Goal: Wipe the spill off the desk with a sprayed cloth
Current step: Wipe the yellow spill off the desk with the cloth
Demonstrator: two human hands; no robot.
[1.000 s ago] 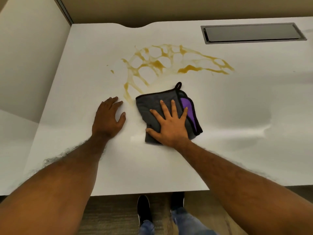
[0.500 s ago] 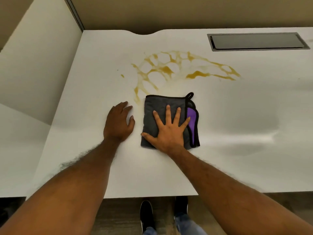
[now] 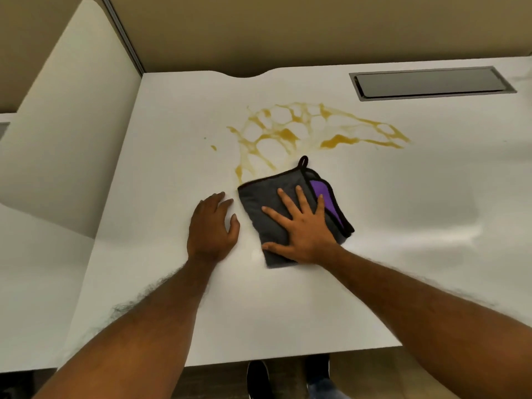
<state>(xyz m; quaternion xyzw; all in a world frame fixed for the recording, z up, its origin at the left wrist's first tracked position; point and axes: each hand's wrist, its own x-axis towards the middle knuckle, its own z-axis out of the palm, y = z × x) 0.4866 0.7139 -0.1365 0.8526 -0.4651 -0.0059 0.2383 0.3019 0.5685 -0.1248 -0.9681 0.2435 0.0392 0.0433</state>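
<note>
A yellow-brown spill (image 3: pixel 288 133) spreads in a web of streaks over the middle of the white desk (image 3: pixel 403 226). Just below its near edge lies a folded grey cloth (image 3: pixel 259 203) with black trim, a purple inner face and a hanging loop that points at the spill. My right hand (image 3: pixel 302 228) lies flat on the cloth with fingers spread, pressing it to the desk. Just left of the cloth, my left hand (image 3: pixel 213 226) rests palm down on bare desk and holds nothing.
A grey recessed cable hatch (image 3: pixel 431 82) is set in the desk at the back right. A white partition (image 3: pixel 72 139) rises along the desk's left side. The desk's front edge runs just above my shoes (image 3: pixel 257 378).
Under my right hand the cloth has turned from square to tilted, its loop corner swung up toward the spill. My left hand has stayed flat beside it.
</note>
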